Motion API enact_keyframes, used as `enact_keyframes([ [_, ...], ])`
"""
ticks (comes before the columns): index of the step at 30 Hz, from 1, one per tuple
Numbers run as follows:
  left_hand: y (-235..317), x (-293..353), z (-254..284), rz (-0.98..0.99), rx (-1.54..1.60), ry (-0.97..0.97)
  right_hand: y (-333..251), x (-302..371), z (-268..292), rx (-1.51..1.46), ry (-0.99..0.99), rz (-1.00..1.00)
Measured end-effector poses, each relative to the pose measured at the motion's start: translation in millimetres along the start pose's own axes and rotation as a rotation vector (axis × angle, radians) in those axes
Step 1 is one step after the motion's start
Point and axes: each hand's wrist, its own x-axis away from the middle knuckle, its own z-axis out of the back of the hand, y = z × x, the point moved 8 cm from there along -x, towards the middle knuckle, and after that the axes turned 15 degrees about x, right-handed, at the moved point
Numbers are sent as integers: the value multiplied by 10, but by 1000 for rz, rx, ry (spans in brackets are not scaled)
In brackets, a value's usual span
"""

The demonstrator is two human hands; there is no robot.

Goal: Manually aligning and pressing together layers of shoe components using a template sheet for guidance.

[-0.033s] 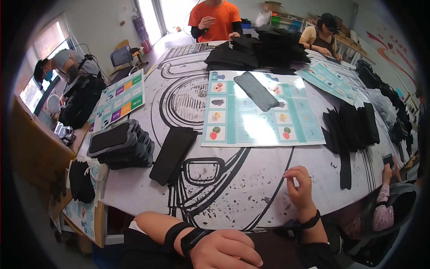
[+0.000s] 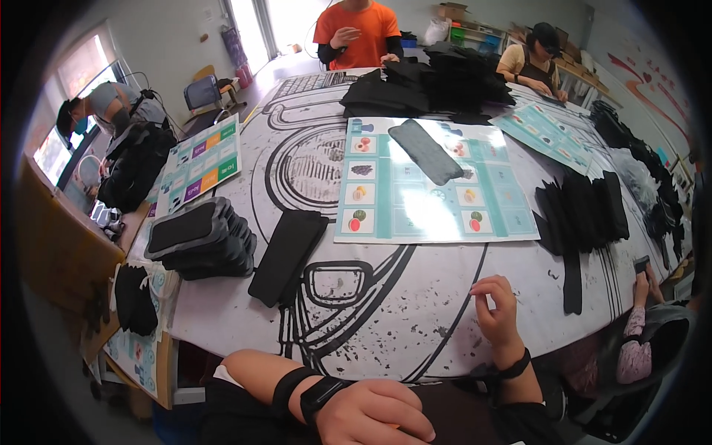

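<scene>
My left hand point(image 2: 378, 414) rests at the lower edge, its forearm wearing a black wristband device and a dark strap. Its fingers are bent and pressed together. A sliver of orange shows beneath them, and the fingertips are partly cut off. Above the table's near edge hovers my right hand point(image 2: 495, 305), loosely curled with a gap between thumb and fingers and nothing in it. Farther off, a grey oblong fabric piece point(image 2: 424, 152) lies on a teal-and-white mat point(image 2: 437, 231) with fruit pictures. Left of that mat are a folded black oblong piece point(image 2: 288, 256) and a stack of black-and-grey pads point(image 2: 199, 236).
Black strips point(image 2: 582, 215) bunch up at the right, and a large black fabric heap point(image 2: 430, 81) stands at the far side. Two people point(image 2: 360, 33) sit across the table, another person point(image 2: 122, 119) bends at the left. At right, someone's hands hold a phone point(image 2: 641, 263).
</scene>
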Motion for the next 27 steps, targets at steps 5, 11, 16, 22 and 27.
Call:
enact_keyframes([
  [5, 66, 74, -51, -100, 65, 81, -11, 18, 19, 18, -20, 19],
  [11, 41, 108, -73, -84, 65, 1, -40, 52, -10, 6, -27, 16],
  [16, -341, 315, 128, 311, -136, -101, -254, 1, 186, 83, 44, 54],
  [22, -895, 1400, 1079, 588, 439, 1118, -1234, -254, 803, 74, -11, 494],
  [27, -1076, 2263, 1418, 529, 661, 1471, -2129, -501, 998, -109, 155, 840],
])
